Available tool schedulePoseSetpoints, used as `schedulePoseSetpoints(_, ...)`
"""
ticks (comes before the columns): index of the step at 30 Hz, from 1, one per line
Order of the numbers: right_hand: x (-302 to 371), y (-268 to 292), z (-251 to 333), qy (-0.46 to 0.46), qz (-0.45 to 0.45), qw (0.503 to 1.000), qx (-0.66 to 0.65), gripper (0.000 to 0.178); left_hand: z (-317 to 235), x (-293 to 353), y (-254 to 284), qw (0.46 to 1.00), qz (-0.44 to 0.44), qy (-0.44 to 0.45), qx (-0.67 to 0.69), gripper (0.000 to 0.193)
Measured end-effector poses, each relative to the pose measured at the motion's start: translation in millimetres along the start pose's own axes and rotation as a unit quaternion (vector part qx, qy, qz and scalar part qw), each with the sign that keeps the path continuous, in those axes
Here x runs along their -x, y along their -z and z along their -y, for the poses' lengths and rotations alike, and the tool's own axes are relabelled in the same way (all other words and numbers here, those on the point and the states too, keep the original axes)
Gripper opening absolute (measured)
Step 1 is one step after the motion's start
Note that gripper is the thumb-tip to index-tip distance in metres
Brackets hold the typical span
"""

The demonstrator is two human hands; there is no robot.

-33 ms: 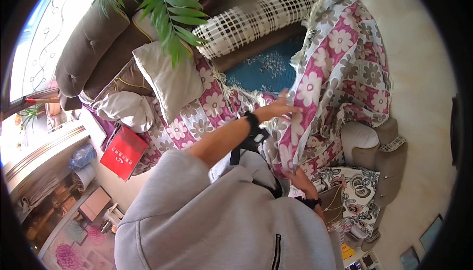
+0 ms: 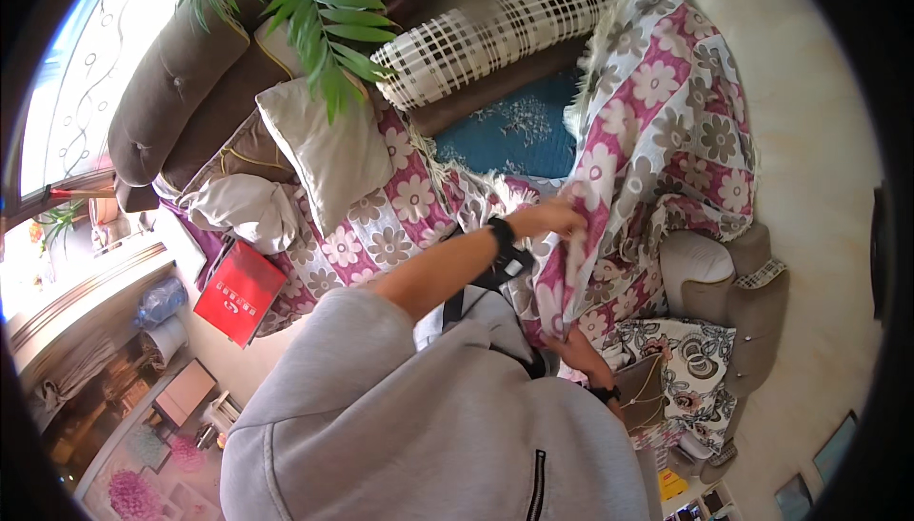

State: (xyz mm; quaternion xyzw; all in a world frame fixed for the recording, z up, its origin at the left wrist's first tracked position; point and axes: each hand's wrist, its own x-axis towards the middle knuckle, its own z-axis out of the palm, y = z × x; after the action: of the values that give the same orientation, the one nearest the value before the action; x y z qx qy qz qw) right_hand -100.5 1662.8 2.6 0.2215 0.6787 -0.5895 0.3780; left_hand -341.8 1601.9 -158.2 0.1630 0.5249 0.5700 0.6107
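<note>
A fringed sofa cover (image 2: pixel 655 81) with pink, white and grey flower squares is bunched over the right part of the sofa. My left hand (image 2: pixel 562 218) reaches across with its fingers closed on the raised fold of this cover. Lower down, my right hand (image 2: pixel 577 352) grips the same fold near my body, its fingertips partly hidden by the cloth. Left of the bunched part, a blue patterned seat (image 2: pixel 519 131) lies uncovered. A checked black-and-white cloth (image 2: pixel 505 36) covers the backrest behind it.
A pale cushion (image 2: pixel 328 155) leans on the sofa's left part, near a crumpled light cloth (image 2: pixel 246 212) and a red bag (image 2: pixel 238 293). Plant leaves (image 2: pixel 343 31) overhang the back. A black-and-white patterned cloth (image 2: pixel 700 369) drapes the sofa at right. A glass-topped table (image 2: pixel 143 469) stands lower left.
My left hand has shifted slightly right, and its spread fingers have closed on the cover's fold. The right hand stays nearly where it was.
</note>
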Motion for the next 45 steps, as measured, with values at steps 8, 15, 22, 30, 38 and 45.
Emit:
schedulePoseSetpoints(8, 114.0, 81.4, -107.0, -0.090, -0.341, 0.880, -0.318, 0.060, -0.2, 43.8, -218.2, 0.822, 0.496, -0.090, -0.264, 0.022)
schedulePoseSetpoints(15, 19.0, 128.0, -158.5, -0.180, -0.266, 0.943, 0.085, 0.117, 59.8, 76.3, -256.9, 0.672, 0.644, -0.108, -0.350, 0.032)
schedulePoseSetpoints(22, -39.0, 51.6, -268.0, -0.166, -0.154, 0.972, -0.062, 0.061, -70.0, 125.7, -199.8, 0.758, 0.544, -0.094, -0.347, 0.022)
schedulePoseSetpoints(30, 61.7, 0.2, -102.3, 0.139, -0.004, 0.842, -0.521, 0.040, -132.1, 118.6, -39.5, 0.728, 0.137, 0.066, -0.669, 0.045)
schedulePoseSetpoints(38, 29.7, -18.3, 32.9, 0.303, 0.174, 0.936, -0.055, 0.022, 3.9, 48.6, -69.4, 0.917, 0.235, 0.258, -0.194, 0.056)
schedulePoseSetpoints(45, 84.7, 17.4, -56.1, 0.179, -0.030, 0.961, -0.208, 0.027, -60.0, 45.9, -81.7, 0.992, -0.045, 0.120, -0.010, 0.029)
